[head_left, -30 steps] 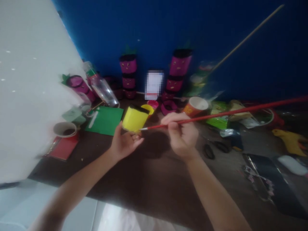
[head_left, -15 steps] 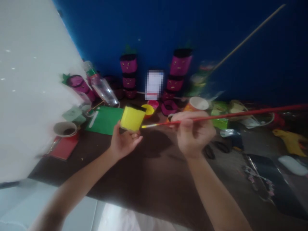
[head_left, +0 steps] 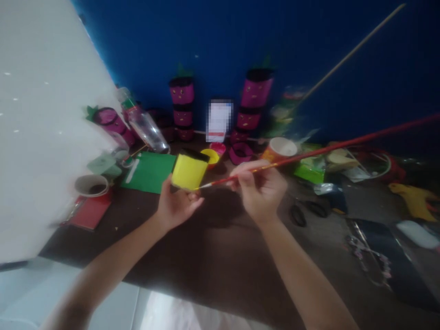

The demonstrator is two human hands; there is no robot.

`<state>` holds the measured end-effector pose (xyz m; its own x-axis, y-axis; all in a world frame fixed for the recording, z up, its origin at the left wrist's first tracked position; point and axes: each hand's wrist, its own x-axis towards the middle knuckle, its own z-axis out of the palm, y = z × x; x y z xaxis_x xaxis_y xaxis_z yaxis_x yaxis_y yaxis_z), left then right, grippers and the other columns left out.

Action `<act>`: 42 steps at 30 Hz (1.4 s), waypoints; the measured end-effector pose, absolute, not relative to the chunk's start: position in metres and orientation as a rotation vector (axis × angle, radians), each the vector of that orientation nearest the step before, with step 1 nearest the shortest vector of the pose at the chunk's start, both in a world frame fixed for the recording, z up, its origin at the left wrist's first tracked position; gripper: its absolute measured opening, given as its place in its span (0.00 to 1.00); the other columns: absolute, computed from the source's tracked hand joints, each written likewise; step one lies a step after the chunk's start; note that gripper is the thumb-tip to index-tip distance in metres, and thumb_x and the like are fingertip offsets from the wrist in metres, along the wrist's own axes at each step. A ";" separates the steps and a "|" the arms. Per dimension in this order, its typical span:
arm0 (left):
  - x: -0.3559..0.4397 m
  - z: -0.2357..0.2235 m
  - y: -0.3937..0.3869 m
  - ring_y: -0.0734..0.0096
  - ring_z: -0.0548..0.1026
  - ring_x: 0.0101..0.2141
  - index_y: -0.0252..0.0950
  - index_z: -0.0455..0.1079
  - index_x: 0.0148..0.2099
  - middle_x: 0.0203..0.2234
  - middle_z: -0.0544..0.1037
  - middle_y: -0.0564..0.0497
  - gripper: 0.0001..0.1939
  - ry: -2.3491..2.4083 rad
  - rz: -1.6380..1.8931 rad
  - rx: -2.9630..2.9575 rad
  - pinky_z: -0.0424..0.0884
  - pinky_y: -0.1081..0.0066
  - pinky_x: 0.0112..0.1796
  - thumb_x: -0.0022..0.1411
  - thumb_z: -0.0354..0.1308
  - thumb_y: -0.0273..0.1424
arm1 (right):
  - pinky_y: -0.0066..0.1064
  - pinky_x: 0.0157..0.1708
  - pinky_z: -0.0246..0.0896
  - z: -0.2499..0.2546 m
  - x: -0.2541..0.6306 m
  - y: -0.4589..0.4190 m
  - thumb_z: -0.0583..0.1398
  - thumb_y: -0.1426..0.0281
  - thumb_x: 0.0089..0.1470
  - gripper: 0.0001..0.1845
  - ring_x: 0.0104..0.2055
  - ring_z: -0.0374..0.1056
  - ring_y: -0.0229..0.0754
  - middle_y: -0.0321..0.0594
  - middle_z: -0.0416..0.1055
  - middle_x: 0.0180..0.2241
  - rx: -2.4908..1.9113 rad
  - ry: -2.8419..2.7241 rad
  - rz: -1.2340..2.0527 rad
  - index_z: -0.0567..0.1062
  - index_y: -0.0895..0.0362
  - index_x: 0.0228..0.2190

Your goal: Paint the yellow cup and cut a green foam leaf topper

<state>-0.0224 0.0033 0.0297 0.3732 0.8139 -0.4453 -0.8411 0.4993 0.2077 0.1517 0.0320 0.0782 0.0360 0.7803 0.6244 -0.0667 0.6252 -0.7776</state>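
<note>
My left hand (head_left: pixel 177 206) holds a small yellow roll piece (head_left: pixel 189 172) with a dark top edge by its lower end, tilted a little. A long red paintbrush (head_left: pixel 292 160) is pinched in my right hand (head_left: pixel 259 190). Its yellow-tipped bristles touch, or nearly touch, the lower right corner of the yellow piece. Just behind the piece stand an open pot of yellow paint (head_left: pixel 211 157) and a pink pot (head_left: pixel 218 149).
Purple figures with faces (head_left: pixel 184 110) stand along the blue wall. A green sheet (head_left: pixel 151 172), a clear bottle (head_left: pixel 149 128) and a red cup (head_left: pixel 92 188) are at left. Scissors (head_left: pixel 299 215), an orange cup (head_left: pixel 280 149) and a yellow glue gun (head_left: pixel 414 199) lie right.
My right hand has moved left and slightly down, bringing the brush tip from the yellow piece's right side to its lower edge. The brush handle tilts more steeply. My left hand stays put.
</note>
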 end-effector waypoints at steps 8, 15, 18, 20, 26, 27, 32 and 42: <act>-0.021 0.029 0.003 0.73 0.73 0.22 0.31 0.69 0.38 0.24 0.76 0.47 0.24 0.541 1.079 -0.059 0.76 0.70 0.32 0.56 0.52 0.49 | 0.24 0.17 0.62 0.074 0.153 0.034 0.59 0.62 0.56 0.11 0.18 0.65 0.32 0.31 0.68 0.19 -0.611 -1.401 0.666 0.70 0.55 0.27; -0.023 0.030 0.001 0.74 0.73 0.23 0.31 0.68 0.39 0.25 0.75 0.47 0.23 0.510 1.075 -0.067 0.76 0.71 0.32 0.54 0.53 0.48 | 0.25 0.18 0.62 0.078 0.156 0.034 0.58 0.61 0.57 0.11 0.19 0.66 0.32 0.33 0.70 0.23 -0.613 -1.367 0.621 0.70 0.55 0.28; -0.027 0.030 -0.002 0.77 0.70 0.20 0.32 0.66 0.37 0.22 0.71 0.51 0.22 0.469 1.102 -0.075 0.76 0.74 0.30 0.51 0.54 0.47 | 0.27 0.19 0.65 0.083 0.163 0.038 0.58 0.60 0.57 0.11 0.20 0.66 0.33 0.34 0.71 0.24 -0.590 -1.375 0.757 0.69 0.54 0.29; -0.029 0.031 -0.004 0.78 0.68 0.19 0.33 0.65 0.35 0.21 0.69 0.52 0.20 0.433 1.078 -0.075 0.74 0.76 0.27 0.50 0.55 0.46 | 0.28 0.20 0.65 0.085 0.169 0.041 0.58 0.60 0.56 0.11 0.21 0.67 0.34 0.34 0.71 0.24 -0.557 -1.415 0.868 0.69 0.54 0.30; -0.029 0.036 -0.006 0.79 0.66 0.17 0.34 0.63 0.35 0.19 0.67 0.53 0.15 0.429 1.016 -0.106 0.72 0.78 0.23 0.51 0.53 0.41 | 0.28 0.22 0.67 0.093 0.172 0.039 0.59 0.62 0.55 0.09 0.24 0.68 0.35 0.35 0.72 0.26 -0.551 -1.517 0.972 0.71 0.54 0.29; -0.029 0.036 -0.006 0.79 0.66 0.17 0.34 0.63 0.35 0.19 0.67 0.53 0.16 0.437 1.026 -0.110 0.72 0.78 0.23 0.51 0.53 0.41 | 0.28 0.22 0.67 0.094 0.171 0.038 0.59 0.61 0.55 0.09 0.24 0.69 0.35 0.36 0.72 0.26 -0.567 -1.539 0.963 0.71 0.54 0.29; -0.029 0.032 -0.006 0.77 0.67 0.18 0.31 0.64 0.39 0.19 0.67 0.53 0.19 0.426 1.041 -0.112 0.73 0.77 0.24 0.51 0.52 0.42 | 0.27 0.24 0.66 0.095 0.166 0.034 0.59 0.64 0.57 0.09 0.25 0.69 0.34 0.35 0.72 0.26 -0.570 -1.576 0.917 0.72 0.56 0.29; -0.029 0.023 -0.005 0.77 0.68 0.20 0.32 0.64 0.39 0.21 0.67 0.53 0.22 0.375 1.061 -0.043 0.74 0.76 0.27 0.45 0.59 0.41 | 0.26 0.26 0.68 0.095 0.165 0.032 0.58 0.64 0.57 0.09 0.26 0.69 0.34 0.36 0.72 0.27 -0.582 -1.628 0.838 0.72 0.56 0.29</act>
